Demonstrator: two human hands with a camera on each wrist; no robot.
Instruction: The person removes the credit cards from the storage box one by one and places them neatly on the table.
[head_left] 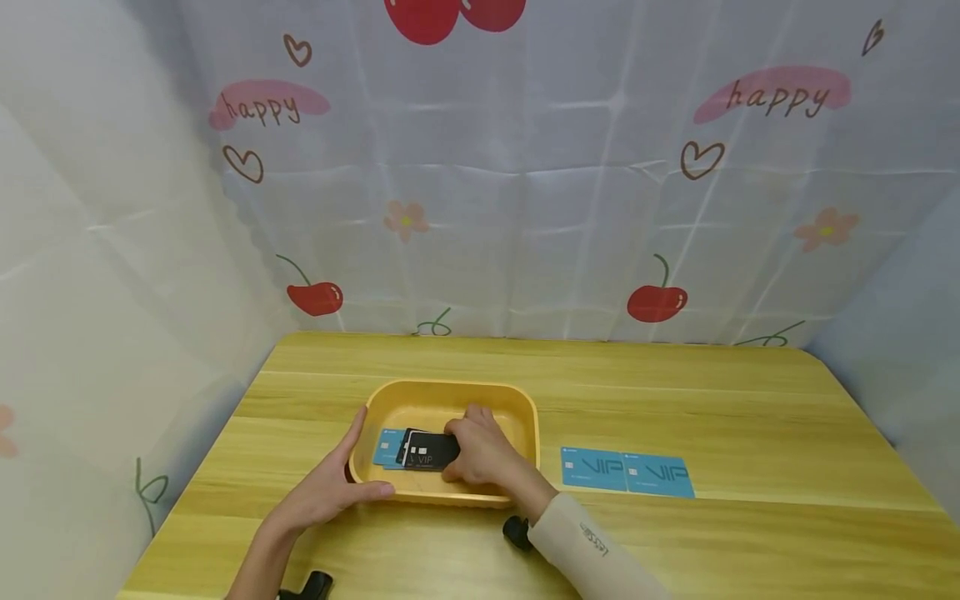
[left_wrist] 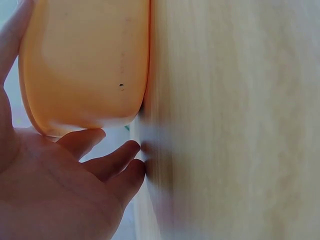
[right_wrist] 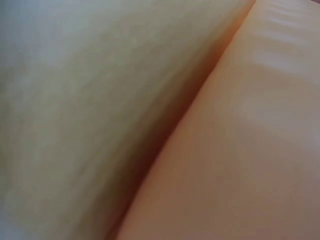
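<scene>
Head view: the right hand (head_left: 480,454) is inside the shallow yellow plastic tray (head_left: 525,406), fingers curled down over the black VIP card (head_left: 429,452), gripping its right end. That black card lies on top of a light-blue card (head_left: 386,447) on the tray floor, at about 9 o'clock from the right hand. The left hand (head_left: 330,490) rests against the tray's left near corner, thumb up along the left wall, fingers stretched along the near rim; it holds the tray steady with spread fingers. In the left wrist view the left hand (left_wrist: 55,185) shows its relaxed fingers beside the tray's outer wall (left_wrist: 85,60), on the pale wooden desk (left_wrist: 235,115). The right wrist view is too blurred to read. At 3 o'clock from the tray, well apart, two light-blue VIP cards (head_left: 626,472) lie side by side, touching, flat on the desk. A cherry-printed white cloth (head_left: 525,183) hangs at 12 o'clock.
</scene>
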